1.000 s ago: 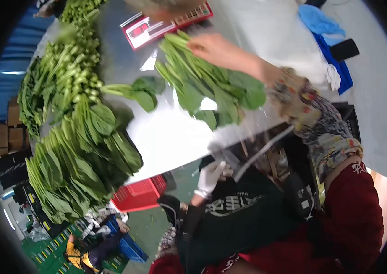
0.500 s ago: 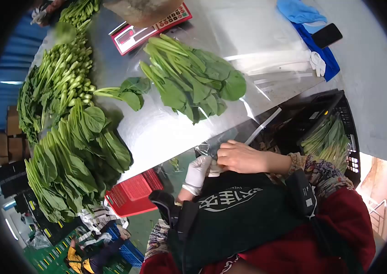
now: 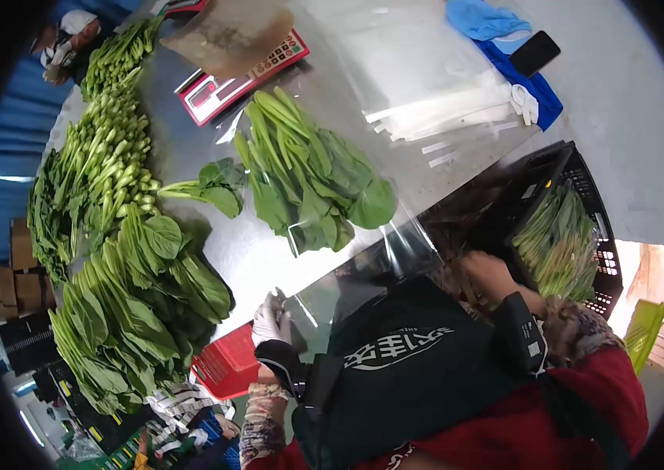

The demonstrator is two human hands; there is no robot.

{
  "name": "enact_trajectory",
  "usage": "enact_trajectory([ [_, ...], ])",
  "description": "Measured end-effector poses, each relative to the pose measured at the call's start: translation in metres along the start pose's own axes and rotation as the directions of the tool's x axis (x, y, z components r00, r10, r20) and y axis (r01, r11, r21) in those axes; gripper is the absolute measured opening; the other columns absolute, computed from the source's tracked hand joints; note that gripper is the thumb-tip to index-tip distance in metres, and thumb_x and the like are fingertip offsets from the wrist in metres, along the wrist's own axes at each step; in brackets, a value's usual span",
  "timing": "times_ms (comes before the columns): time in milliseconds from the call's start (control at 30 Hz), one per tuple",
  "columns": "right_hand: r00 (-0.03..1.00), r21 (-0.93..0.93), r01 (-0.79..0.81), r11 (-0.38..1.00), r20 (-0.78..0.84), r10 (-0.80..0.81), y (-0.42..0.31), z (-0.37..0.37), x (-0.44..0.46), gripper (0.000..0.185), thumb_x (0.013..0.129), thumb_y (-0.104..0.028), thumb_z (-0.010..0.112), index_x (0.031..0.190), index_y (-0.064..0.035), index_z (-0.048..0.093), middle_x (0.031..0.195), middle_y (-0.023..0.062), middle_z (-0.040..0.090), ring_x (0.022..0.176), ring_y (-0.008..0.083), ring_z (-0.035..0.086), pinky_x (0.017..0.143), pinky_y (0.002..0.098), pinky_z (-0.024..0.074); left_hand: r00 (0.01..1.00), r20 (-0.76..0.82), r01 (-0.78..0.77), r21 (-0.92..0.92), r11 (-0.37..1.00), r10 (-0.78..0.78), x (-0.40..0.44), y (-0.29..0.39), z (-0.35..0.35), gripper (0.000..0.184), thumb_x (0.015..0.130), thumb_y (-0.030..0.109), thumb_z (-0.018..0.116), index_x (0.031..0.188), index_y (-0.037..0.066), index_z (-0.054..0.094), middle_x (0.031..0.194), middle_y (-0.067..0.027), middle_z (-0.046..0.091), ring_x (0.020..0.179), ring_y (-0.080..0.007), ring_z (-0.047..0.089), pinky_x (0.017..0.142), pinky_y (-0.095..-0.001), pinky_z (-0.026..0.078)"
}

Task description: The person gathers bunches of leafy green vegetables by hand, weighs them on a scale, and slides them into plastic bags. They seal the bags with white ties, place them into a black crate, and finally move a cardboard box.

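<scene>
A bunch of leafy greens (image 3: 308, 176) lies on the table inside a clear plastic bag (image 3: 404, 244), whose near end hangs over the table edge toward me. My left hand (image 3: 272, 319), in a white glove, is at the bag's left side just off the edge, fingers closed on the thin film. Bare and slightly blurred, my right hand (image 3: 490, 278) is at the bag's right side beside the black crate, its fingers curled on the film. Some fingertips are hidden. One loose stem of greens (image 3: 211, 188) lies left of the bag.
Heaped greens (image 3: 140, 305) cover the table's left side. Behind the bag stand a red scale (image 3: 242, 78) with a pan and a stack of clear bags (image 3: 442, 102). A phone (image 3: 535, 53) lies on blue cloth. A black crate (image 3: 606, 243) holds bagged greens; a red basket (image 3: 226, 362) sits below.
My hands, together before, have moved apart: left hand to the left, right hand to the right toward the crate. The bagged greens have shifted slightly toward me, and the view has tilted a little.
</scene>
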State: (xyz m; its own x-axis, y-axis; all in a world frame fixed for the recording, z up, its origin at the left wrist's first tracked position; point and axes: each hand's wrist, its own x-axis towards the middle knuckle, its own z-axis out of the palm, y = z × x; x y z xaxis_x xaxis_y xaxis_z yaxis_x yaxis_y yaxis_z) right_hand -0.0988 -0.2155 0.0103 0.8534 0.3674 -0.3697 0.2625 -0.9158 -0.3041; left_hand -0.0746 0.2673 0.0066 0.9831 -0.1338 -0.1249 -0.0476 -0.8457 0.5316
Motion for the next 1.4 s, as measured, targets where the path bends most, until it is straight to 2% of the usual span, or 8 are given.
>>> enact_trajectory([
  [267,0.704,-0.098,0.608,0.788,-0.393,-0.592,-0.026,-0.072,0.147,0.025,0.079,-0.01,0.054,0.104,-0.0085,0.055,0.108,0.0106,0.058,0.101,0.0264,0.057,0.075,0.0341,0.0486,0.797,0.15,-0.598,0.072,0.798,0.584,0.056,0.02,-0.008,0.037,0.078,0.014,0.064,0.112,-0.001,0.057,0.114,-0.0182,0.059,0.108,-0.0296,0.055,0.093,-0.0394,0.043],
  [567,0.902,0.72,-0.068,0.69,-0.252,0.351,-0.082,-0.068,0.182,0.018,0.089,-0.018,0.051,0.08,-0.0028,0.049,0.062,0.0176,0.055,0.06,0.0342,0.057,0.053,0.041,0.0419,0.862,0.155,0.346,-0.876,0.337,-0.483,0.091,0.011,-0.008,0.014,0.09,0.009,0.054,0.096,-0.002,0.059,0.07,-0.0072,0.064,0.058,-0.0106,0.059,0.052,-0.0229,0.047],
  [667,0.853,0.552,-0.045,0.833,-0.413,0.32,-0.078,-0.059,0.189,0.021,0.09,-0.016,0.05,0.076,-0.0011,0.047,0.064,0.017,0.054,0.058,0.0352,0.052,0.053,0.0385,0.0407,0.833,-0.55,0.089,0.222,0.971,0.049,0.095,0.023,-0.014,0.038,0.087,0.005,0.054,0.122,-0.005,0.045,0.114,-0.0224,0.055,0.096,-0.0315,0.06,0.082,-0.0392,0.049],
  [833,0.822,0.659,0.042,0.751,-0.45,0.349,-0.082,-0.048,0.204,0.027,0.089,-0.032,0.053,0.092,-0.0053,0.054,0.066,0.0146,0.059,0.057,0.032,0.058,0.052,0.0396,0.0441,0.933,0.051,-0.345,0.405,0.847,0.356,0.124,0.01,-0.029,0.06,0.073,-0.001,0.045,0.132,-0.001,0.039,0.137,-0.0181,0.039,0.129,-0.0393,0.032,0.108,-0.0484,0.019],
  [933,0.97,0.969,-0.24,0.059,0.242,-0.03,-0.091,-0.084,0.214,0.037,0.087,-0.036,0.056,0.091,0.0003,0.054,0.06,0.0028,0.052,0.048,0.015,0.049,0.044,0.0319,0.0385,0.858,0.027,-0.491,0.336,0.804,0.513,0.14,-0.021,-0.011,0.052,0.075,0.018,0.059,0.123,0.002,0.051,0.126,-0.0184,0.05,0.119,-0.0389,0.044,0.103,-0.0513,0.028],
  [1200,0.981,0.435,-0.021,-0.9,-0.167,-0.103,-0.145,-0.218,0.164,0.019,0.087,-0.018,0.055,0.105,-0.0116,0.056,0.076,-0.003,0.054,0.053,0.0083,0.044,0.044,0.0213,0.0326,0.757,-0.36,-0.593,-0.032,0.804,0.544,0.153,0.123,-0.001,0.055,0.076,0.009,0.051,0.13,0.004,0.043,0.122,-0.016,0.051,0.114,-0.0323,0.046,0.096,-0.0437,0.036],
  [1267,0.735,0.645,0.668,-0.371,-0.496,0.462,-0.124,-0.215,0.134,0.022,0.086,-0.017,0.057,0.107,-0.0105,0.056,0.083,0.0003,0.055,0.063,0.0112,0.046,0.053,0.0232,0.0351,0.786,-0.249,-0.611,-0.177,0.771,0.566,0.158,0.172,0.012,0.056,0.076,0.012,0.052,0.13,0.004,0.043,0.119,-0.0157,0.053,0.111,-0.0323,0.048,0.094,-0.043,0.037],
  [1400,0.27,0.492,0.378,0.784,-0.869,0.415,-0.014,-0.206,-0.007,0.04,0.079,-0.009,0.064,0.117,-0.0035,0.052,0.112,0.013,0.057,0.104,0.0242,0.055,0.087,0.0336,0.046,0.781,0.062,-0.522,-0.482,0.704,0.621,0.156,0.271,0.049,0.057,0.076,0.016,0.055,0.13,0.005,0.043,0.112,-0.015,0.056,0.104,-0.0324,0.052,0.089,-0.0418,0.041],
])
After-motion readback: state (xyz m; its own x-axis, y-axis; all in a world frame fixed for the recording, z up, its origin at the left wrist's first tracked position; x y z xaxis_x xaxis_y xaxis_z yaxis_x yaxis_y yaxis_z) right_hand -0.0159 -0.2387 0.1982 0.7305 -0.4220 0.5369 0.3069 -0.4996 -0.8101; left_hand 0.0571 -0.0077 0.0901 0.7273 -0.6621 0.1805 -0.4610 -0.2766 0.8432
